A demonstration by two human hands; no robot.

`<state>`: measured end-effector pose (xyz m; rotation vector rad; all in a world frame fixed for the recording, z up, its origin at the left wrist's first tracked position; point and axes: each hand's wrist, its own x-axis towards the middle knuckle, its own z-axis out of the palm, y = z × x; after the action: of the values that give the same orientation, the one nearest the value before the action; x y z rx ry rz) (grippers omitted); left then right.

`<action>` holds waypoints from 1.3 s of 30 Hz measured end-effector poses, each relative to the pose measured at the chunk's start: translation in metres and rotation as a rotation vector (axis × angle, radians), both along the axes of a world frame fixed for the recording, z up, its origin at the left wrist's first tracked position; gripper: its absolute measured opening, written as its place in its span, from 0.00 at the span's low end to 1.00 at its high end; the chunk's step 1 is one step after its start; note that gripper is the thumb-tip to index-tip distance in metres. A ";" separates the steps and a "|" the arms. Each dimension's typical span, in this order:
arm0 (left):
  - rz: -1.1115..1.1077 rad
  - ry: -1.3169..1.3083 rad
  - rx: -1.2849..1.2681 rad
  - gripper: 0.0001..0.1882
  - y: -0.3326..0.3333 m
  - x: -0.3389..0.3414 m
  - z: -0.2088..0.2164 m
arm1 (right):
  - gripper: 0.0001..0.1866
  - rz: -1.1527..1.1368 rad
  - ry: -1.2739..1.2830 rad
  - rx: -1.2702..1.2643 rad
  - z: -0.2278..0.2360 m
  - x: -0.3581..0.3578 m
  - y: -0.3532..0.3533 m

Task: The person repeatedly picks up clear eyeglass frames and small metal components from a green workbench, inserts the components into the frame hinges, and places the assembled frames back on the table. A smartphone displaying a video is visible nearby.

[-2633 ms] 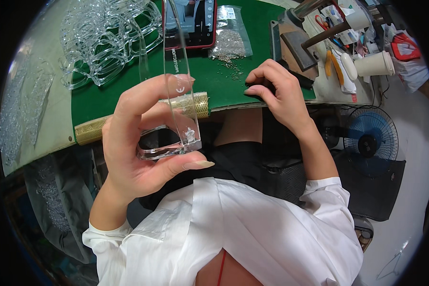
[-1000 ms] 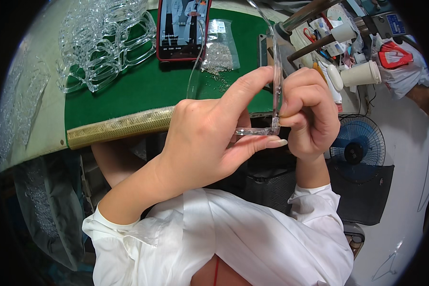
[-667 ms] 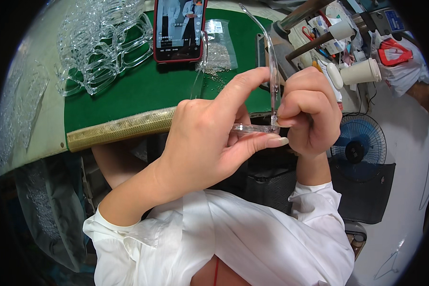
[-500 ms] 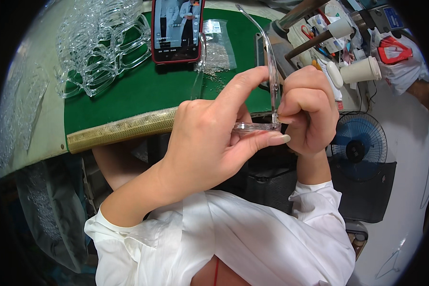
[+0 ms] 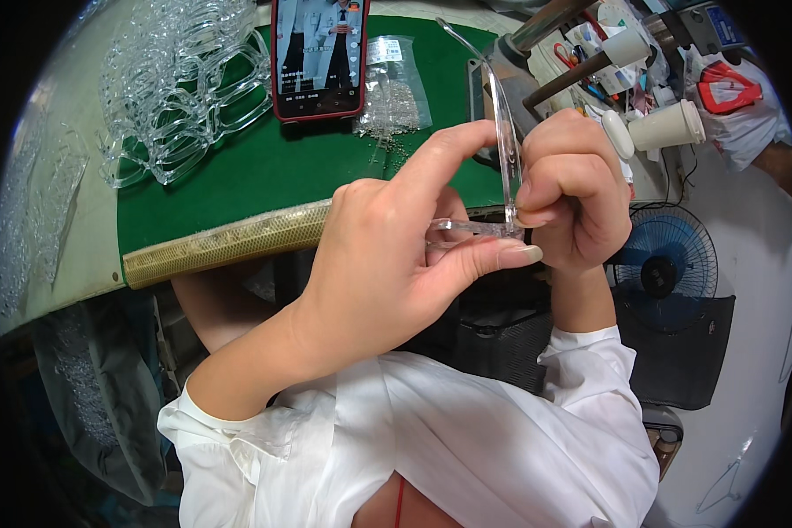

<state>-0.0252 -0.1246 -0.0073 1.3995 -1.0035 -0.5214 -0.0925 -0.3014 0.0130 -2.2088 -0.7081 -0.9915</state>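
Observation:
My left hand (image 5: 387, 255) pinches a clear plastic glasses frame (image 5: 466, 229) between thumb and forefinger, held over my lap in front of the table edge. A clear temple arm (image 5: 504, 132) stands up from the frame's right end, and my right hand (image 5: 572, 189) is closed around its lower part where it meets the frame. Both hands touch each other at that joint. The frame's front is mostly hidden behind my left fingers.
A green mat (image 5: 264, 176) covers the table. On it lie a pile of clear frames (image 5: 180, 84), a phone with a lit screen (image 5: 319, 55) and a bag of small clear parts (image 5: 392, 88). Paper cups (image 5: 669, 128) and tools stand at the right, a blue fan (image 5: 664, 273) below.
Earlier my right hand rested on the mat while the left held the frame alone. Now both hands grip frame and temple together, nearly still over the last second.

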 end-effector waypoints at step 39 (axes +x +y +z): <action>-0.027 0.021 -0.056 0.36 -0.003 0.002 -0.003 | 0.10 0.010 0.112 0.095 0.002 -0.002 -0.003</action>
<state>-0.0234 -0.1275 -0.0103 1.3299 -1.0140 -0.5237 -0.0941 -0.3043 0.0151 -2.1576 -0.6089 -0.8708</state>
